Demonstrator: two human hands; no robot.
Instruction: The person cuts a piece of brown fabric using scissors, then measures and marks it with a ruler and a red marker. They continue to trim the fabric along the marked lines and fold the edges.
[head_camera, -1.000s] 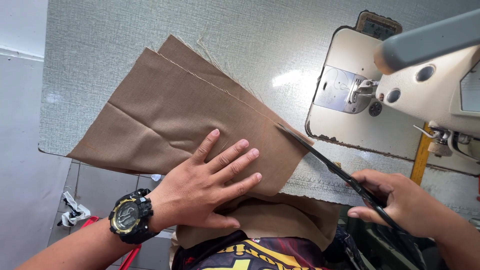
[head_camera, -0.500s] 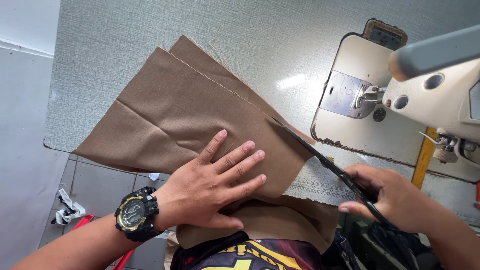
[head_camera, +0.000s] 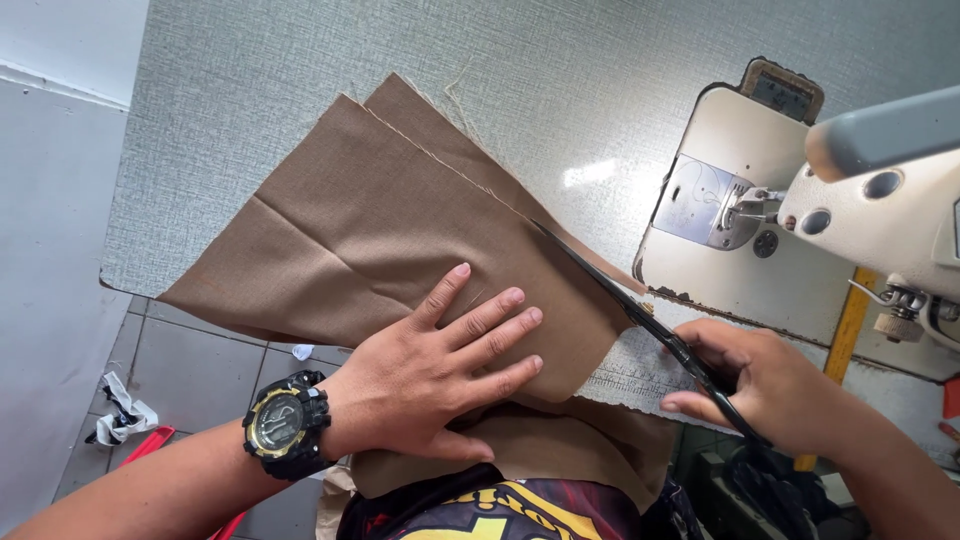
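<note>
Tabletop: the grey textured tabletop fills most of the view; its near edge ends over a tiled floor.
Sewing machine: a cream sewing machine stands at the right, its flat bed set into the surface.
Fabric: brown fabric in stacked layers lies on the tabletop left of the machine, its near end hanging off the edge toward the person's lap.
Left hand: the left hand lies flat on the fabric near the table edge, fingers spread and pressed down; a black watch sits on the wrist.
Right hand: the right hand has its fingers curled through the handles of the scissors.
Scissors: black scissors lie along the fabric's right edge, blades pointing away from the person, tip touching the cloth.
</note>
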